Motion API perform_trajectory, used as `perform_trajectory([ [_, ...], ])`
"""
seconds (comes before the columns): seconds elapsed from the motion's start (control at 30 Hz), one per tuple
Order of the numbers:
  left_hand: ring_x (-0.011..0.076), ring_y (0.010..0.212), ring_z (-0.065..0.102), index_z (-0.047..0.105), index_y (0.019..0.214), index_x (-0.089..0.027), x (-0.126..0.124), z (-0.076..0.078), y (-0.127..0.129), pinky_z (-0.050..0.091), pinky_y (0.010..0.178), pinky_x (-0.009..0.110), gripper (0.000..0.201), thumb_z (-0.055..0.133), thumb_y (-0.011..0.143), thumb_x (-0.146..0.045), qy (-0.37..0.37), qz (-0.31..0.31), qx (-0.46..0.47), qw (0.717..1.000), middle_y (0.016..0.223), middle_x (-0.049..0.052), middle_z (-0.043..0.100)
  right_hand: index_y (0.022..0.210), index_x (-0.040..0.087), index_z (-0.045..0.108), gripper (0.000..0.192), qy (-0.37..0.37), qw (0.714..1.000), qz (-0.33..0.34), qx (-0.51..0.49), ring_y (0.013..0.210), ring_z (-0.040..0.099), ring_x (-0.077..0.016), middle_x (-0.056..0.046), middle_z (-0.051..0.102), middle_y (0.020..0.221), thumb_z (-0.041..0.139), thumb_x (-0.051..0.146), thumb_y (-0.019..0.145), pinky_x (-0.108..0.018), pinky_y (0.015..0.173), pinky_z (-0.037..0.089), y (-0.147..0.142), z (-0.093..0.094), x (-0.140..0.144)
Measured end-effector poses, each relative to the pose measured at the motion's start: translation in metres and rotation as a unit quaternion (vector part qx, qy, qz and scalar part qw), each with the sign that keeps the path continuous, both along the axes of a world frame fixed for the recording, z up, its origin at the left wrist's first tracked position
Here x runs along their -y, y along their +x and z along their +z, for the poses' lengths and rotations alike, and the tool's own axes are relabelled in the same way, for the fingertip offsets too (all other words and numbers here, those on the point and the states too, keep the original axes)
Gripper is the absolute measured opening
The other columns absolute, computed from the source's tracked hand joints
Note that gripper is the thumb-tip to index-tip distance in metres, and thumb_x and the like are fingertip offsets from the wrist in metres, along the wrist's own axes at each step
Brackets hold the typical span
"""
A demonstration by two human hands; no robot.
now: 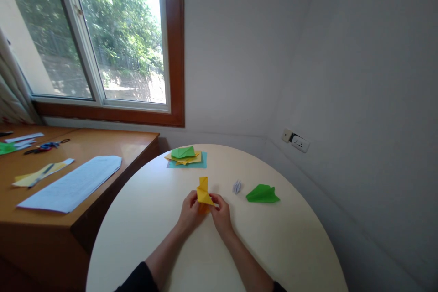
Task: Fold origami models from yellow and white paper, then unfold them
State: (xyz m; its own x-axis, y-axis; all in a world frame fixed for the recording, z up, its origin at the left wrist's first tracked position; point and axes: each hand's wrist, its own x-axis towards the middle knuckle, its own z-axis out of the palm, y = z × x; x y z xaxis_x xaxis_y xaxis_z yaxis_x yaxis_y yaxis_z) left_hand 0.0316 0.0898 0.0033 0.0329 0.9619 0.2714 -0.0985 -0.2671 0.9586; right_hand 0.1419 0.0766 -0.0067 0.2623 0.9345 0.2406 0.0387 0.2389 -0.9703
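A yellow folded paper stands up from the round white table near its middle. My left hand pinches its left lower side and my right hand pinches its right lower side. A small white folded paper lies just right of it. Further right lies a green folded paper. At the table's far edge sits a stack of coloured sheets, blue underneath, yellow above, with a green folded piece on top.
A wooden desk adjoins the table on the left, holding a large white sheet, yellow paper with a pen and scissors. A window is behind it. A wall socket sits at right.
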Motion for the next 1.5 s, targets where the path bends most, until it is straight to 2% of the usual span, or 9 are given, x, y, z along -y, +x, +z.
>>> perform_trajectory([
  [0.1, 0.0182, 0.084, 0.056, 0.064, 0.086, -0.014, 0.001, -0.001, 0.002, 0.047, 0.074, 0.03, 0.024, 0.058, 0.073, -0.034, 0.055, -0.041, -0.036, 0.997, 0.091, 0.007, 0.056, 0.079, 0.015, 0.062, 0.021, 0.003, 1.0, 0.012, -0.017, 0.073, 0.059, -0.0185, -0.006, 0.065, 0.078, 0.06, 0.03, 0.065, -0.026, 0.059, 0.046, 0.001, -0.003, -0.002],
  [0.3, 0.0197, 0.089, 0.056, 0.067, 0.086, -0.016, -0.002, -0.002, 0.002, 0.047, 0.078, 0.032, 0.025, 0.059, 0.072, -0.035, 0.081, -0.01, -0.093, 0.992, 0.096, 0.009, 0.057, 0.068, 0.015, 0.059, 0.02, 0.012, 1.0, 0.003, -0.021, 0.061, 0.054, -0.0151, -0.001, 0.06, 0.065, 0.06, 0.035, 0.067, -0.024, 0.055, 0.043, 0.003, -0.005, -0.004],
  [0.43, 0.0203, 0.084, 0.058, 0.069, 0.079, -0.015, -0.004, 0.0, -0.003, 0.045, 0.078, 0.032, 0.024, 0.059, 0.072, -0.035, 0.043, 0.032, -0.086, 0.995, 0.089, 0.009, 0.063, 0.061, 0.016, 0.055, 0.027, 0.006, 1.0, 0.004, -0.002, 0.056, 0.049, -0.013, 0.001, 0.054, 0.058, 0.056, 0.041, 0.07, -0.022, 0.05, 0.038, 0.002, -0.004, -0.004],
  [0.67, 0.0174, 0.071, 0.057, 0.066, 0.074, -0.011, -0.011, -0.007, -0.004, 0.045, 0.064, 0.027, 0.029, 0.065, 0.064, -0.039, -0.038, 0.038, -0.006, 0.999, 0.076, 0.006, 0.065, 0.056, 0.017, 0.049, 0.034, 0.009, 1.0, 0.012, 0.015, 0.051, 0.043, -0.0112, 0.003, 0.047, 0.053, 0.054, 0.047, 0.07, -0.022, 0.047, 0.034, 0.001, -0.003, -0.002],
  [0.83, 0.0142, 0.062, 0.056, 0.06, 0.066, -0.012, -0.011, -0.006, -0.004, 0.045, 0.058, 0.025, 0.03, 0.071, 0.056, -0.038, -0.073, 0.043, 0.062, 0.994, 0.066, 0.002, 0.061, 0.055, 0.018, 0.046, 0.037, 0.009, 1.0, 0.02, 0.004, 0.051, 0.042, -0.0108, 0.003, 0.045, 0.053, 0.054, 0.05, 0.07, -0.022, 0.046, 0.033, 0.001, 0.002, 0.0],
  [1.03, 0.0157, 0.067, 0.059, 0.057, 0.079, -0.013, -0.009, -0.002, -0.004, 0.047, 0.061, 0.026, 0.035, 0.071, 0.057, -0.038, -0.084, 0.035, 0.087, 0.992, 0.075, 0.003, 0.061, 0.053, 0.017, 0.046, 0.038, 0.021, 1.0, 0.011, -0.016, 0.048, 0.038, -0.0091, 0.004, 0.041, 0.048, 0.056, 0.05, 0.069, -0.021, 0.045, 0.033, 0.002, 0.002, 0.0],
  [1.27, 0.0197, 0.073, 0.063, 0.046, 0.108, -0.017, -0.006, 0.005, -0.004, 0.049, 0.064, 0.03, 0.057, 0.07, 0.062, -0.04, -0.159, -0.055, 0.132, 0.977, 0.087, 0.008, 0.064, 0.063, 0.014, 0.055, 0.038, -0.013, 0.995, 0.008, -0.098, 0.055, 0.05, -0.0128, -0.001, 0.054, 0.059, 0.058, 0.053, 0.067, -0.023, 0.048, 0.042, 0.004, 0.0, -0.001],
  [1.4, 0.0219, 0.085, 0.061, 0.05, 0.105, -0.016, -0.005, 0.007, -0.005, 0.048, 0.072, 0.032, 0.051, 0.07, 0.063, -0.035, -0.164, -0.136, 0.166, 0.963, 0.098, 0.01, 0.063, 0.067, 0.015, 0.056, 0.036, -0.021, 0.986, 0.004, -0.163, 0.063, 0.056, -0.0159, -0.002, 0.058, 0.066, 0.062, 0.05, 0.065, -0.026, 0.051, 0.048, 0.006, 0.001, -0.001],
  [1.5, 0.0215, 0.087, 0.06, 0.054, 0.101, -0.014, -0.005, 0.005, -0.006, 0.047, 0.076, 0.032, 0.045, 0.07, 0.061, -0.027, -0.165, -0.152, 0.164, 0.96, 0.097, 0.009, 0.063, 0.069, 0.015, 0.057, 0.035, -0.031, 0.979, 0.004, -0.204, 0.065, 0.059, -0.0171, -0.003, 0.061, 0.07, 0.065, 0.049, 0.063, -0.027, 0.053, 0.049, 0.007, 0.0, -0.002],
])
